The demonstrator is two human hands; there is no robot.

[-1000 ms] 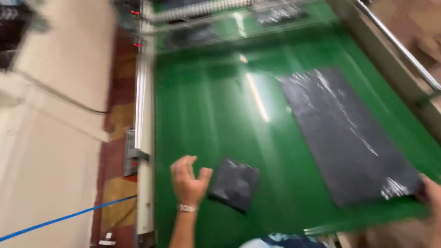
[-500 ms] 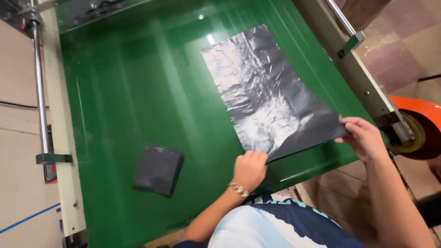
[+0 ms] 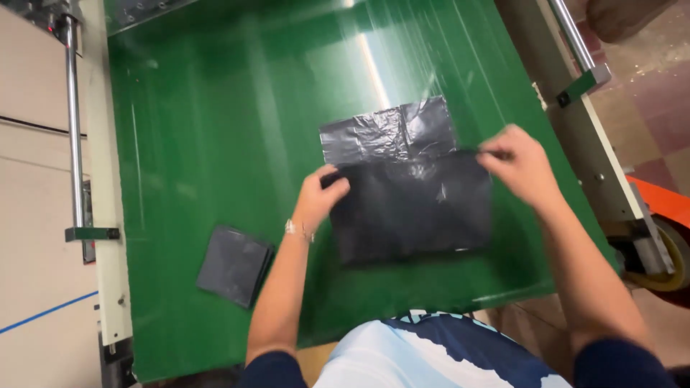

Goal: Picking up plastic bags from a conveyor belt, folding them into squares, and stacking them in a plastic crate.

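My left hand (image 3: 322, 195) pinches the left end of the folded edge of the black plastic bag (image 3: 406, 194), and my right hand (image 3: 519, 167) pinches the right end of that same edge. The bag lies flat near the middle of the green table (image 3: 215, 144), closer to the near edge, with its near half laid over its far half. To do this fold well, I think I should keep the edge pulled tight between both hands, line the corners up, then press it flat so no air stays inside. A small folded black bag (image 3: 236, 264) sits well apart by the near left corner. I see no labels or signs on either bag.
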